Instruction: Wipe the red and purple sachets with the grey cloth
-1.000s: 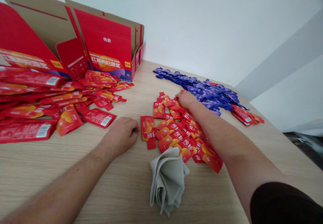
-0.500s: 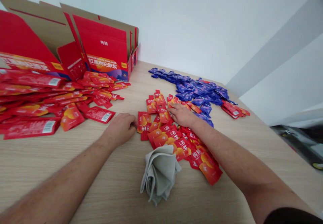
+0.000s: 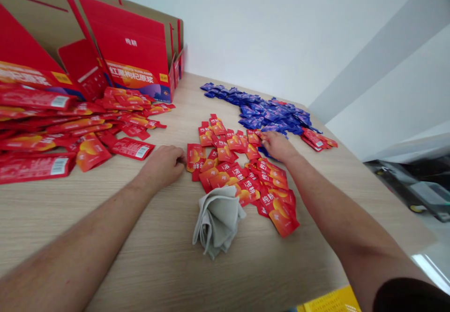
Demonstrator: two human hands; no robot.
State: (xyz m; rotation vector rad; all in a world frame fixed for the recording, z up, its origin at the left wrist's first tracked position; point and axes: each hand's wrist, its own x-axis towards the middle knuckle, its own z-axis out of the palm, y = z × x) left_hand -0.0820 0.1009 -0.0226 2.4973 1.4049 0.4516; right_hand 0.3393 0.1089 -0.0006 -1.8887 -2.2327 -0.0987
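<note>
My right hand [image 3: 280,147] pinches the edge of a red sachet [image 3: 253,137] at the far right of a loose spread of red and orange sachets [image 3: 225,173]. My left hand [image 3: 166,164] rests on the table with its fingers curled in and no object showing in them. Its fingertips lie beside a red sachet [image 3: 195,156] at the spread's left edge. In front of the spread stands a crumpled grey cloth [image 3: 217,220]. Just beyond my right hand lies a heap of blue sachets [image 3: 272,114].
A large pile of red sachets [image 3: 80,124] covers the table's left side. Behind it stand open red cardboard boxes [image 3: 131,54]. A few red sachets [image 3: 314,139] lie at the right edge. Something yellow [image 3: 330,301] shows below the table's front edge.
My right hand has moved right and drawn its fingers together on a red sachet; they lay over the sachets before. My left hand stays by the spread. The view has shifted slightly.
</note>
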